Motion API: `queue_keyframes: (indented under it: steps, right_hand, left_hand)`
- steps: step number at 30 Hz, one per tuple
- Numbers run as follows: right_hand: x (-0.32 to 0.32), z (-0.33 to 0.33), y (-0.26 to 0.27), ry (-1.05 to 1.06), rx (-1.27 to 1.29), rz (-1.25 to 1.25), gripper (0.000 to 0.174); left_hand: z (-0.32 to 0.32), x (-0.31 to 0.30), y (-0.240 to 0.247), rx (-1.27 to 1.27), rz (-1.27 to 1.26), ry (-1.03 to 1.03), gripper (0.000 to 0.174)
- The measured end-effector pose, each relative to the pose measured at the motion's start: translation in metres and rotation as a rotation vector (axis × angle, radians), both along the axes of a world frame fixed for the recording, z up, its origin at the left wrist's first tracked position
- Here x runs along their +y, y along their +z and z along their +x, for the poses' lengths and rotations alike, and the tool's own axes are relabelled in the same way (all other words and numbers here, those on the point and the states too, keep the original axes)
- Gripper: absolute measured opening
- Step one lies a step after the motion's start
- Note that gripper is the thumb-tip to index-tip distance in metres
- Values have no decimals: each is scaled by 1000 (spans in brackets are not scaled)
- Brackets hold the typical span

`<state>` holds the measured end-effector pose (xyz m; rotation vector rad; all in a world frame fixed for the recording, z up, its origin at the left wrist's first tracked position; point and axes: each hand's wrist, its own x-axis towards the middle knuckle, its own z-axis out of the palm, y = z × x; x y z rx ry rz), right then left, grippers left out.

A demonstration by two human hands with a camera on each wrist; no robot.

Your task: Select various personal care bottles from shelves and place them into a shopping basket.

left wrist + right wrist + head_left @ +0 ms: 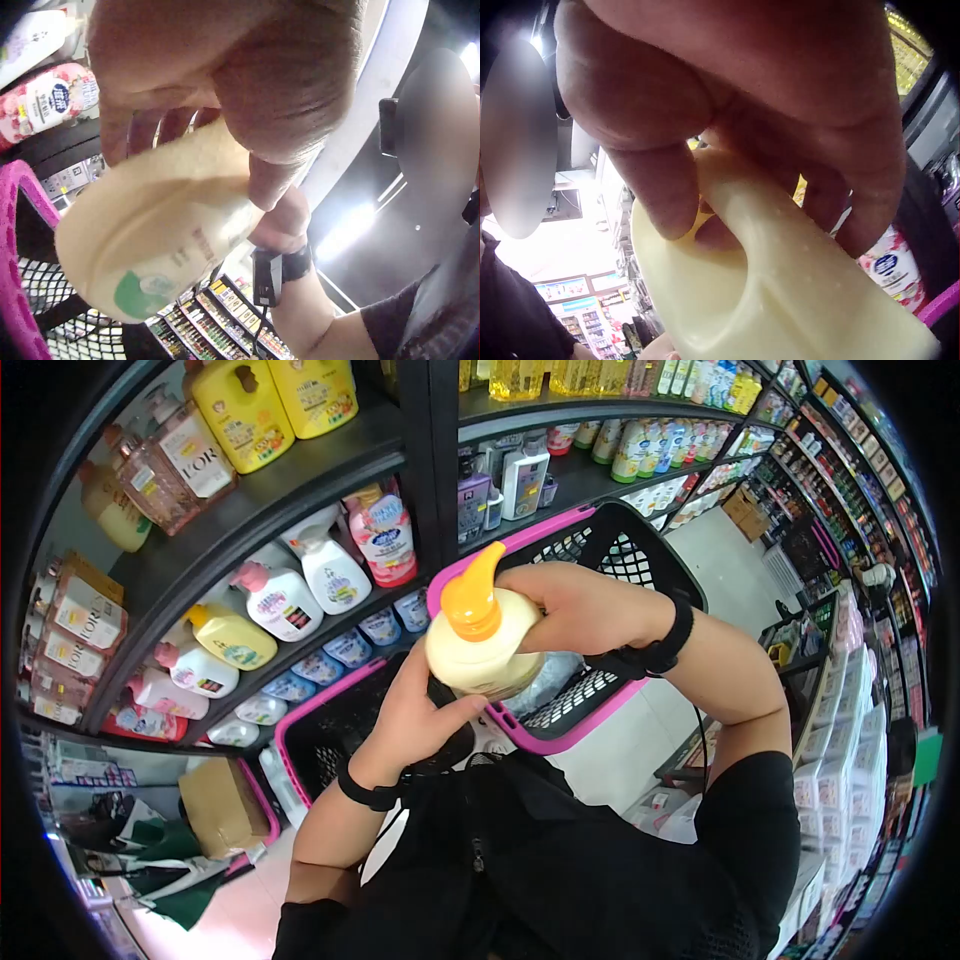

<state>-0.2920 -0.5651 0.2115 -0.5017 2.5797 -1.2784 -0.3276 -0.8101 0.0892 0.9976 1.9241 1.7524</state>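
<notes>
A cream-yellow bottle (478, 660) with an orange pump top (472, 600) is held upright in front of the chest. My left hand (415, 710) grips its lower side, thumb across the front. The right hand (590, 605) holds it from the other side, and in the right wrist view its fingers (664, 199) go through the handle opening of the bottle (780, 277). In the left wrist view the left hand (225, 75) wraps round the bottle (157, 225), which shows a green mark near its base.
Behind the hands stands a black basket with a pink rim (580, 732); another pink-rimmed basket (285, 735) is to its left. Curved dark shelves (430, 480) carry several pump bottles (285, 605). A cardboard box (222, 805) lies at lower left, stacked white packs (840, 790) at right.
</notes>
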Motion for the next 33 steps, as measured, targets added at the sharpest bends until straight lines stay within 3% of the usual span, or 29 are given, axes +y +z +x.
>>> queue_keyframes:
  steps: [2,5,9,10,13,17,19,21,22,24,25,28,31,32,33]
  right_hand:
    - [28,1,-18,10,-12,60,37]
    - [60,-3,-54,90,-177,145,40]
    - [94,-11,-161,253,-309,467,45]
    - [102,-13,-188,325,-347,468,44]
    - [120,-16,-270,425,-485,488,43]
    - [128,-20,-378,574,-581,496,54]
    - [126,-25,-394,560,-628,451,63]
    - [122,-31,-407,542,-705,432,67]
    - [116,-33,-409,481,-824,444,75]
    - [118,-28,-449,461,-801,323,82]
    - [115,-26,-455,436,-811,235,83]
    - [109,-22,-433,221,-848,118,79]
    - [105,-20,-447,262,-865,-43,74]
    - [107,-19,-448,223,-791,66,67]
    - [109,-19,-467,237,-846,21,60]
  left_hand:
    - [5,14,-21,-69,-46,12,78]
    - [20,30,-51,238,-380,295,80]
    - [33,53,-81,-120,-421,236,89]
    - [39,57,-84,-181,-536,225,92]
    - [55,61,-98,-4,-624,308,94]
    - [59,56,-99,-26,-605,282,91]
    - [64,58,-94,-70,-605,285,88]
    - [65,58,-96,89,-636,301,89]
    - [62,59,-93,1,-653,275,90]
    - [60,61,-85,-188,-676,213,92]
    - [60,61,-87,-167,-679,216,93]
    - [62,61,-90,-134,-694,213,94]
    - [61,62,-88,-153,-715,215,94]
    - [58,64,-80,-237,-739,193,94]
    - [60,64,-86,-226,-747,200,94]
